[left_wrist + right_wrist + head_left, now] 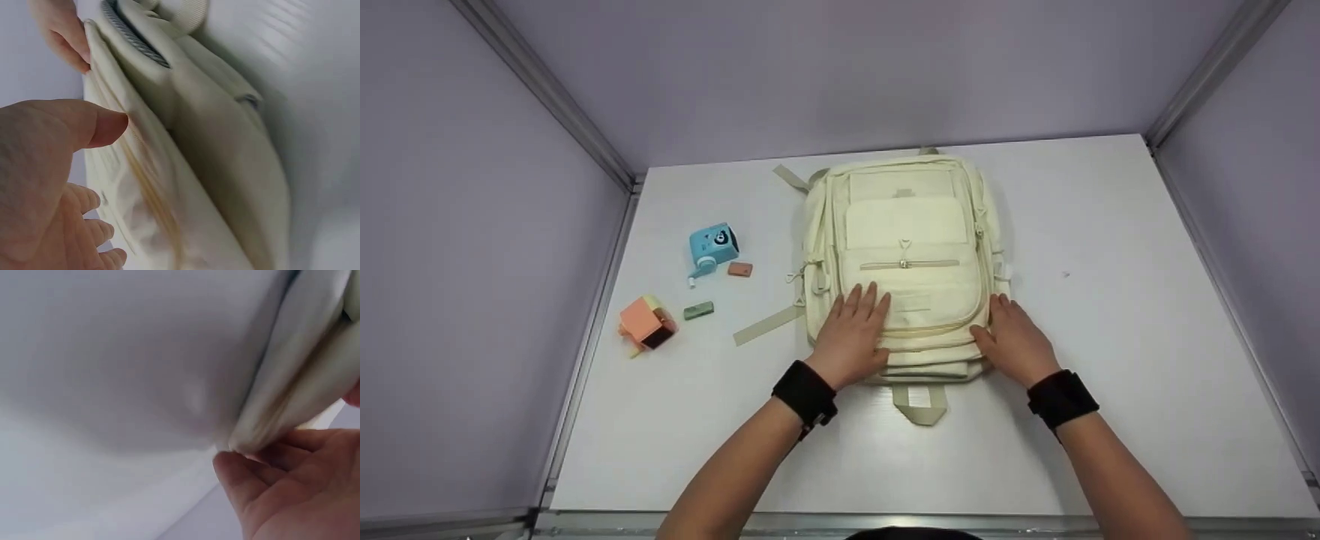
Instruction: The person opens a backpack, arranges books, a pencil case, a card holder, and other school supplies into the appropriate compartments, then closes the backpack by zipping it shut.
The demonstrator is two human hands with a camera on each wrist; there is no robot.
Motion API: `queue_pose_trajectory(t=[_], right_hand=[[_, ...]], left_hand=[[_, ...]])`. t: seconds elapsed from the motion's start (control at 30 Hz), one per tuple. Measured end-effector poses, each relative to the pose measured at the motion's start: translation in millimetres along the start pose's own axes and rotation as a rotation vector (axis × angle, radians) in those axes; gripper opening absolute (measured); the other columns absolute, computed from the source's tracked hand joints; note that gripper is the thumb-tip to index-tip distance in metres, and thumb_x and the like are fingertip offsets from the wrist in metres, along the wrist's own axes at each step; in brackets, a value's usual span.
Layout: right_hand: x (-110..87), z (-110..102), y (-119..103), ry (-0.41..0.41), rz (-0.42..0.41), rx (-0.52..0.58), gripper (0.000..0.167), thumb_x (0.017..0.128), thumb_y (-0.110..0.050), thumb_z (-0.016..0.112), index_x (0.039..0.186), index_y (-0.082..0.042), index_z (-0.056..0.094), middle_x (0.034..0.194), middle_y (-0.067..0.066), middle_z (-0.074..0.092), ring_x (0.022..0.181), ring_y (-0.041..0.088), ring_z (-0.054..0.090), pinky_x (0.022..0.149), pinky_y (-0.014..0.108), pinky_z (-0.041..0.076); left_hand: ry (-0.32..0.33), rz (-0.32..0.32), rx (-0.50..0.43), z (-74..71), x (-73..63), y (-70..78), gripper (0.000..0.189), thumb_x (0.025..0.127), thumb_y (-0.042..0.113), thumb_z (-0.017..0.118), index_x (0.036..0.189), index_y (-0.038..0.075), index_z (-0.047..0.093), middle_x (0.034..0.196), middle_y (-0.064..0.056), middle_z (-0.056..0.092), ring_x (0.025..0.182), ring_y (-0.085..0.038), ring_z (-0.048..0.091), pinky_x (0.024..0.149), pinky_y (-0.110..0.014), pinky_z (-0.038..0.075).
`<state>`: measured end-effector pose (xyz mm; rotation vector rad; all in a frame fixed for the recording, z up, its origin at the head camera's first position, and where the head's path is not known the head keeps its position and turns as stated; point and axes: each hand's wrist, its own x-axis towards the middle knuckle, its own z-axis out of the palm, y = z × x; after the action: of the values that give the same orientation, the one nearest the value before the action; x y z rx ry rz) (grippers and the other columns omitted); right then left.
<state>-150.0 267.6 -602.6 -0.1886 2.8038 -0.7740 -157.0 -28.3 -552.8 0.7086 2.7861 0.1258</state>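
Observation:
A cream backpack (911,225) lies flat on the white table, its front face up and its grab loop (921,414) toward me. My left hand (851,334) rests on the lower left of its front, fingers extended and slightly spread. In the left wrist view, the left thumb (104,125) lies beside a tan zipper line (149,194). At the lower right edge is my right hand (1018,341), with the thumb on top of the fabric and the fingers along the side. The right wrist view shows these fingers (242,481) touching the bag's side, slightly bent.
To the left stand a light-blue boxy item (714,244) with a crank-like arm and an orange boxy item (645,321). Small reddish (740,269) and green (699,310) blocks lie near them. A loose strap (769,326) sticks out left of the bag. Panels enclose the table's back and sides.

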Motion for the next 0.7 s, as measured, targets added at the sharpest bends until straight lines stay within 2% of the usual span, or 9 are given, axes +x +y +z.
queue_pose_trajectory(t=[0.07, 0.1, 0.17, 0.2, 0.27, 0.33, 0.4, 0.57, 0.7], right_hand=[[2.4, -6, -1, -0.003, -0.004, -0.015, 0.076, 0.106, -0.035, 0.052, 0.151, 0.019, 0.026, 0.153, 0.042, 0.030, 0.143, 0.054, 0.029, 0.116, 0.061, 0.027], [4.2, -9, -1, 0.003, -0.007, -0.019, 0.071, 0.106, -0.035, 0.054, 0.149, 0.018, 0.034, 0.146, 0.041, 0.041, 0.137, 0.052, 0.040, 0.111, 0.061, 0.035], [8.6, -13, -1, 0.017, -0.007, -0.030, 0.055, 0.105, -0.034, 0.055, 0.135, 0.011, 0.055, 0.124, 0.033, 0.062, 0.114, 0.046, 0.061, 0.094, 0.057, 0.049], [11.0, -15, -2, 0.030, -0.007, -0.034, 0.045, 0.105, -0.034, 0.055, 0.123, 0.006, 0.063, 0.109, 0.027, 0.068, 0.098, 0.041, 0.066, 0.083, 0.053, 0.053], [16.9, -21, -1, 0.066, -0.007, -0.053, 0.032, 0.106, -0.033, 0.056, 0.100, -0.004, 0.069, 0.082, 0.012, 0.068, 0.072, 0.029, 0.063, 0.064, 0.044, 0.050], [22.9, -28, 0, 0.107, 0.003, -0.072, 0.032, 0.105, -0.030, 0.056, 0.084, -0.009, 0.067, 0.069, 0.004, 0.061, 0.060, 0.023, 0.056, 0.056, 0.039, 0.044], [29.7, -36, 2, 0.166, 0.006, -0.081, 0.031, 0.105, -0.025, 0.056, 0.086, -0.006, 0.071, 0.072, 0.007, 0.066, 0.062, 0.025, 0.059, 0.058, 0.041, 0.047], [54.1, -57, 9, 0.267, 0.016, -0.003, 0.026, 0.103, -0.012, 0.057, 0.114, 0.004, 0.074, 0.106, 0.023, 0.073, 0.092, 0.039, 0.069, 0.080, 0.054, 0.054], [80.0, -65, 11, 0.296, 0.028, 0.086, 0.027, 0.103, -0.010, 0.058, 0.120, 0.006, 0.072, 0.113, 0.026, 0.070, 0.100, 0.040, 0.067, 0.087, 0.054, 0.052]], left_hand=[[-0.005, 0.043, 0.024, -7.1, 11.4, 15.8, 0.086, 0.100, 0.045, 0.059, 0.165, 0.011, 0.014, 0.170, -0.014, 0.009, 0.156, -0.033, 0.006, 0.124, -0.048, 0.007], [-0.008, 0.061, 0.036, -9.2, 17.9, 23.7, 0.086, 0.101, 0.046, 0.058, 0.165, 0.011, 0.014, 0.170, -0.014, 0.010, 0.156, -0.032, 0.007, 0.124, -0.047, 0.008], [-0.010, 0.082, 0.062, -10.4, 31.8, 37.6, 0.086, 0.102, 0.049, 0.057, 0.165, 0.011, 0.014, 0.170, -0.013, 0.010, 0.156, -0.031, 0.008, 0.124, -0.045, 0.009], [-0.012, 0.085, 0.078, -9.7, 38.7, 43.5, 0.085, 0.102, 0.049, 0.056, 0.165, 0.011, 0.014, 0.170, -0.013, 0.010, 0.156, -0.030, 0.008, 0.124, -0.044, 0.010], [-0.013, 0.079, 0.110, -7.4, 52.5, 52.8, 0.084, 0.103, 0.048, 0.055, 0.165, 0.011, 0.013, 0.170, -0.013, 0.010, 0.156, -0.029, 0.009, 0.124, -0.042, 0.012], [-0.021, 0.052, 0.126, -3.9, 63.1, 58.8, 0.083, 0.103, 0.047, 0.055, 0.165, 0.010, 0.013, 0.170, -0.013, 0.009, 0.156, -0.029, 0.008, 0.124, -0.041, 0.013], [-0.025, 0.024, 0.128, -0.7, 69.7, 61.9, 0.083, 0.103, 0.046, 0.056, 0.164, 0.008, 0.015, 0.170, -0.014, 0.010, 0.156, -0.029, 0.010, 0.124, -0.040, 0.015], [-0.038, -0.012, 0.093, 0.3, 74.8, 63.4, 0.085, 0.102, 0.049, 0.060, 0.163, 0.005, 0.020, 0.169, -0.017, 0.015, 0.155, -0.029, 0.014, 0.123, -0.038, 0.018], [-0.058, -0.014, 0.086, -1.7, 77.7, 63.1, 0.088, 0.100, 0.050, 0.063, 0.163, 0.005, 0.021, 0.169, -0.017, 0.016, 0.155, -0.029, 0.015, 0.123, -0.037, 0.019]])
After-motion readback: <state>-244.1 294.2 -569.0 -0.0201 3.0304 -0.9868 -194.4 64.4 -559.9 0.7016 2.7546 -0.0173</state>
